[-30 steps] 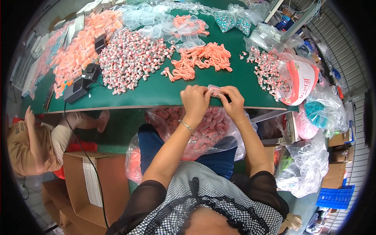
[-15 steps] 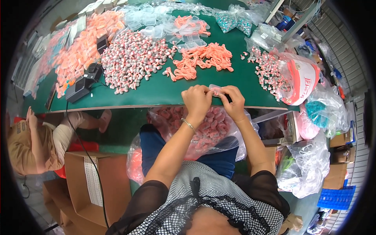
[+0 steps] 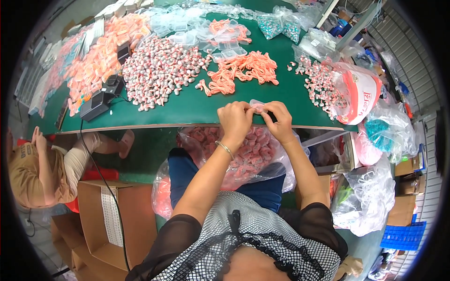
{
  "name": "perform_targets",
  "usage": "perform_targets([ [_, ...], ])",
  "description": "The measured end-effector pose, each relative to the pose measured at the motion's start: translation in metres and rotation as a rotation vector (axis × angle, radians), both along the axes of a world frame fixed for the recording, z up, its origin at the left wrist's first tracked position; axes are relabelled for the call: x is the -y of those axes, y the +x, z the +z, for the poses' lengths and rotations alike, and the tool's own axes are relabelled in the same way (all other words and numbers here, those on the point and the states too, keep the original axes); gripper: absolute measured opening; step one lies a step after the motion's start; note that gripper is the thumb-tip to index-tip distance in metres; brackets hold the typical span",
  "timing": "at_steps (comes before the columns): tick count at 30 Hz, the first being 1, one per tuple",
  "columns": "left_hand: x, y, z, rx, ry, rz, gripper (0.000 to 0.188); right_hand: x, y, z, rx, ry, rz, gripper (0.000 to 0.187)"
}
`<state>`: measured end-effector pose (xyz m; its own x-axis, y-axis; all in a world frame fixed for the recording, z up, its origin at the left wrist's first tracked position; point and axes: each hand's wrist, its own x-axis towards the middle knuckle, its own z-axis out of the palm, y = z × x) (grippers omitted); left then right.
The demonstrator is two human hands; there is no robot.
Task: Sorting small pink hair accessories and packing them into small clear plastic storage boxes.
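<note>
Over the front edge of the green table, my two hands meet at a small clear plastic case [image 3: 256,103] with something pink inside. My left hand [image 3: 234,122] pinches its left side, and my right hand [image 3: 280,122] has thumb and fingers closed on the right side. Fingers cover much of the case, so whether its lid is fastened cannot be seen. Just beyond lies a heap of coral cords [image 3: 251,68] in looped bundles. Below my hands, an open clear bag full of pink-filled pieces [image 3: 255,150] sits by my lap.
Left on the green table [image 3: 183,112] are a pile of small pink-and-grey knobbed pieces [image 3: 157,70], coral pieces [image 3: 110,47] and a black box-shaped device [image 3: 96,107]. Clear cases [image 3: 180,21] lie behind. A white-and-red sack [image 3: 363,91] spills pieces at right. Another person [image 3: 40,173] sits left, near a carton [image 3: 136,213].
</note>
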<state>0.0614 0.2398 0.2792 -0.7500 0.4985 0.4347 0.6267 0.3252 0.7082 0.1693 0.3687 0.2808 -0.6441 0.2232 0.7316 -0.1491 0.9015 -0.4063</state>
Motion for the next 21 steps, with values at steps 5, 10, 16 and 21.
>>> perform_targets([
  [5, -0.001, -0.004, 0.008, 0.083, -0.035, -0.029, 0.020, 0.001, -0.001, 0.003, 0.010, 0.009, 0.001, 0.019],
  [10, 0.005, -0.015, 0.017, 0.101, -0.143, -0.142, 0.032, 0.001, -0.003, 0.002, -0.001, 0.031, 0.022, 0.017],
  [16, 0.008, -0.026, 0.008, -0.109, -0.080, -0.342, 0.038, -0.001, -0.001, 0.000, 0.015, 0.051, 0.010, 0.017],
  [21, 0.011, -0.038, 0.002, -0.170, -0.049, -0.484, 0.032, 0.000, -0.002, 0.001, 0.047, 0.055, 0.047, 0.018],
])
